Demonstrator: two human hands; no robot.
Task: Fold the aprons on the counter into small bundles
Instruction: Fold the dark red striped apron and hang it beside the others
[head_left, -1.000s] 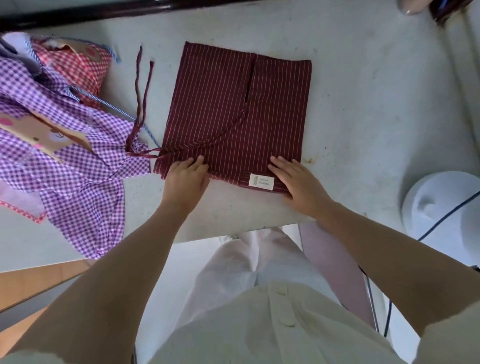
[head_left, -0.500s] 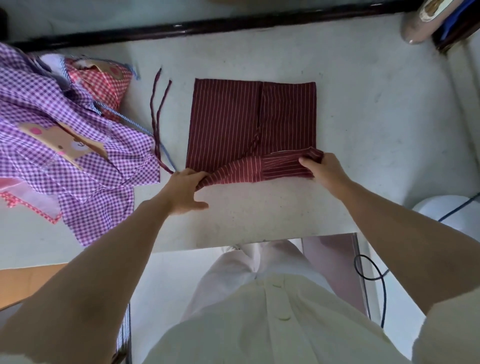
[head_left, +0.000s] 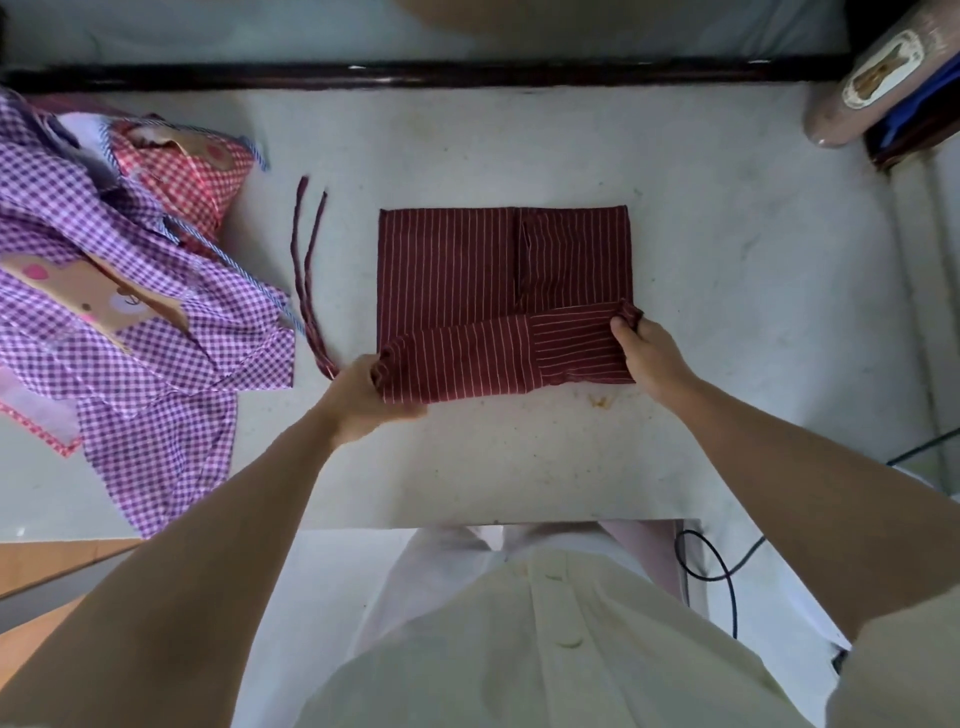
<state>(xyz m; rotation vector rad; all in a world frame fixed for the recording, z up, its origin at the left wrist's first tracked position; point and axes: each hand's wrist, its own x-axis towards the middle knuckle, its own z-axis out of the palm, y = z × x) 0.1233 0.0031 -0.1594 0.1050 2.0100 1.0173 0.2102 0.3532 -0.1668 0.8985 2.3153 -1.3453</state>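
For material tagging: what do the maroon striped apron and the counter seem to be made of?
Maroon striped apron: thin woven cloth, probably cotton, matte; it creases and rolls softly along its near edge. Counter: hard, stone- or concrete-like slab, pale and dull, with speckles and stains.

Maroon white-pinstriped apron (head_left: 457, 270), purple gingham apron (head_left: 156, 332), red gingham apron (head_left: 192, 176), on speckled grey-white counter (head_left: 519, 457).

Domestic workroom: worn white counter (head_left: 519, 467), heaped checked aprons (head_left: 156, 364), trailing cable (head_left: 733, 603).
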